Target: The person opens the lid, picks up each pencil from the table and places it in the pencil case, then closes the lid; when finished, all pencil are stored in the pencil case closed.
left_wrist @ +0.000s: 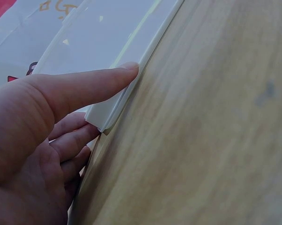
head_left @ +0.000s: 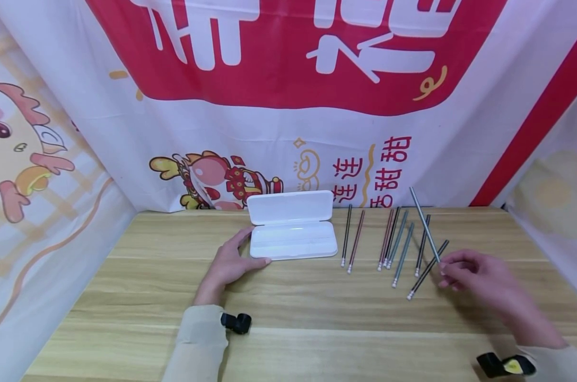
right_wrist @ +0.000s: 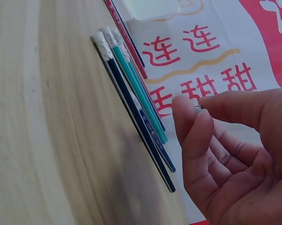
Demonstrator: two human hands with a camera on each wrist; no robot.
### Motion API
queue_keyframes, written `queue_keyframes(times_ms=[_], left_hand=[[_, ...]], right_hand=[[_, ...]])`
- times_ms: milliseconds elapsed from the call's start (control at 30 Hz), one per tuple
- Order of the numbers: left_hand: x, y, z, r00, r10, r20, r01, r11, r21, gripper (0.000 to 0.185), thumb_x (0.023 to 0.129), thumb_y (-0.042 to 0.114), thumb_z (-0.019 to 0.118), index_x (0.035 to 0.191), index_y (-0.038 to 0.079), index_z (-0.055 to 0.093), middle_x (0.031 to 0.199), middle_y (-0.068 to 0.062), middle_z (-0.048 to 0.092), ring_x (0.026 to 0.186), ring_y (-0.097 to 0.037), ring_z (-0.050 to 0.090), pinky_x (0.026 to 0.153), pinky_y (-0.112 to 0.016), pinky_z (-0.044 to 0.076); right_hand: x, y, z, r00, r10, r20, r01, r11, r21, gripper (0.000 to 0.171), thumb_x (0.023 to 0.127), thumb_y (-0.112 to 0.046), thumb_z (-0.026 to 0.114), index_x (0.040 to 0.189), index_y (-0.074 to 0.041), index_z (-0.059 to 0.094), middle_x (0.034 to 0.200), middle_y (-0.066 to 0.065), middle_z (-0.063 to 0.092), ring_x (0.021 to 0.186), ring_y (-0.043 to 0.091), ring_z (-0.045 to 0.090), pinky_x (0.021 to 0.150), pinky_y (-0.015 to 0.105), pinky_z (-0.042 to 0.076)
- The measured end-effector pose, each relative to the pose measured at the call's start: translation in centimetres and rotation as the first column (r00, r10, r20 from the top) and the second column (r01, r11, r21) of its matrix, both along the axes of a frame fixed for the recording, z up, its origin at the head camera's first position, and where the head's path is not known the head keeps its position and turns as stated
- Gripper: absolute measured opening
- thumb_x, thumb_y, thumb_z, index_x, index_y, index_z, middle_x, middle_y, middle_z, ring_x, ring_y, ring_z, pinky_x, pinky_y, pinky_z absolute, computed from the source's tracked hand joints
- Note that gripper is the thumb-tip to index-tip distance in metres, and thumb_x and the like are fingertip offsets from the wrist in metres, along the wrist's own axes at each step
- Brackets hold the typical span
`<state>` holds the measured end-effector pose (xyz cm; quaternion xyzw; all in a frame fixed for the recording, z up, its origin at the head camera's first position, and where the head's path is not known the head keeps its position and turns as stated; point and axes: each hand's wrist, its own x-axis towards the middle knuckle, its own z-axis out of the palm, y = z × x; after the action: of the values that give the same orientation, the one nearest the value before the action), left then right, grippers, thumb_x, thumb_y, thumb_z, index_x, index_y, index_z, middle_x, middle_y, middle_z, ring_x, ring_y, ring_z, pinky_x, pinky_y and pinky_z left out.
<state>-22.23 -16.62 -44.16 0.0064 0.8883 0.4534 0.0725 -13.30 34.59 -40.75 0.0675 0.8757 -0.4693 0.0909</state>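
Right hand [head_left: 479,276]: fingertips pinch one grey pencil [head_left: 424,224] by its end, lifted and tilted over the table's [head_left: 288,329] right half. Loose pencils [head_left: 393,239] lie in a row beneath it, toward the back edge. Left hand [head_left: 228,265]: fingers straight, thumb pressing the open white case [head_left: 292,225] at its front-left corner, centre-back of the table.
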Motion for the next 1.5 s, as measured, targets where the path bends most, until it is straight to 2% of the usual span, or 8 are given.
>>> queue_keyframes(times_ms=[233, 467, 667, 867, 1033, 1233, 1400, 1500], left_hand=[[0.1, -0.1, 0.1, 1.0, 0.006, 0.008, -0.006, 1.0, -0.013, 0.096, 0.084, 0.036, 0.093, 0.165, 0.022, 0.043, 0.176, -0.012, 0.035, 0.166, -0.04, 0.024, 0.134, -0.065, 0.023], [0.2, -0.2, 0.2, 1.0, 0.008, 0.01, -0.008, 1.0, -0.015, 0.095, 0.085, 0.036, 0.093, 0.165, 0.023, 0.043, 0.176, -0.012, 0.035, 0.166, -0.04, 0.024, 0.133, -0.065, 0.023], [0.1, -0.2, 0.1, 1.0, -0.006, -0.002, 0.006, 1.0, -0.008, 0.094, 0.084, 0.036, 0.093, 0.164, 0.023, 0.045, 0.176, -0.012, 0.036, 0.166, -0.04, 0.025, 0.133, -0.066, 0.023], [-0.1, -0.1, 0.0, 1.0, -0.004, -0.003, 0.004, 1.0, -0.011, 0.095, 0.084, 0.038, 0.093, 0.164, 0.024, 0.045, 0.176, -0.011, 0.036, 0.166, -0.04, 0.025, 0.133, -0.067, 0.023], [-0.1, 0.0, 0.0, 1.0, -0.007, -0.006, 0.006, 1.0, -0.007, 0.095, 0.084, 0.038, 0.093, 0.164, 0.025, 0.045, 0.176, -0.011, 0.036, 0.166, -0.04, 0.025, 0.133, -0.067, 0.023], [-0.2, 0.0, 0.1, 1.0, -0.005, -0.004, 0.005, 1.0, -0.001, 0.095, 0.084, 0.037, 0.093, 0.164, 0.025, 0.045, 0.176, -0.011, 0.035, 0.166, -0.04, 0.024, 0.133, -0.067, 0.022], [0.0, -0.2, -0.1, 1.0, -0.003, 0.0, 0.003, 1.0, 0.003, 0.094, 0.084, 0.036, 0.094, 0.164, 0.024, 0.045, 0.176, -0.011, 0.035, 0.166, -0.04, 0.024, 0.133, -0.067, 0.022], [0.2, -0.2, -0.1, 1.0, -0.001, 0.0, 0.001, 1.0, 0.003, 0.095, 0.084, 0.036, 0.094, 0.164, 0.025, 0.045, 0.176, -0.012, 0.035, 0.166, -0.041, 0.024, 0.132, -0.068, 0.023]], right_hand=[[-0.1, -1.1, -0.2, 0.997, 0.069, -0.027, -0.068, 0.998, 0.016, 0.037, 0.11, -0.022, 0.063, 0.134, 0.006, 0.06, 0.106, 0.013, 0.076, 0.088, 0.014, 0.072, 0.074, 0.028, 0.064], [-0.4, -2.6, -0.5, 0.995, 0.097, -0.018, -0.097, 0.995, 0.019, 0.033, 0.108, -0.018, 0.065, 0.131, 0.005, 0.062, 0.107, 0.013, 0.076, 0.09, 0.015, 0.072, 0.075, 0.027, 0.064], [-1.3, -4.1, -0.2, 0.994, 0.101, -0.034, -0.097, 0.991, 0.09, 0.026, 0.109, -0.017, 0.063, 0.128, 0.001, 0.065, 0.107, 0.012, 0.075, 0.094, 0.019, 0.07, 0.075, 0.027, 0.062], [-2.6, -5.5, 0.7, 0.984, 0.142, -0.105, -0.122, 0.976, 0.181, 0.021, 0.109, -0.02, 0.064, 0.122, -0.004, 0.069, 0.106, 0.011, 0.074, 0.094, 0.022, 0.067, 0.073, 0.027, 0.058], [-3.9, -7.1, 1.2, 0.972, 0.178, -0.151, -0.149, 0.971, 0.185, 0.018, 0.11, -0.017, 0.062, 0.119, -0.003, 0.069, 0.105, 0.013, 0.073, 0.094, 0.024, 0.068, 0.071, 0.03, 0.061], [-5.7, -9.2, 1.8, 0.948, 0.228, -0.221, -0.179, 0.959, 0.22, 0.014, 0.108, -0.014, 0.065, 0.116, -0.005, 0.072, 0.101, 0.012, 0.074, 0.09, 0.022, 0.069, 0.071, 0.027, 0.058], [-7.5, -11.1, 1.8, 0.937, 0.272, -0.221, -0.222, 0.948, 0.227, 0.013, 0.105, -0.013, 0.066, 0.114, -0.005, 0.072, 0.103, 0.015, 0.074, 0.09, 0.022, 0.066, 0.074, 0.029, 0.058], [-8.6, -12.1, 1.6, 0.941, 0.271, -0.202, -0.225, 0.949, 0.222, 0.012, 0.105, -0.013, 0.067, 0.113, -0.008, 0.073, 0.107, 0.014, 0.074, 0.094, 0.023, 0.066, 0.076, 0.03, 0.058]])
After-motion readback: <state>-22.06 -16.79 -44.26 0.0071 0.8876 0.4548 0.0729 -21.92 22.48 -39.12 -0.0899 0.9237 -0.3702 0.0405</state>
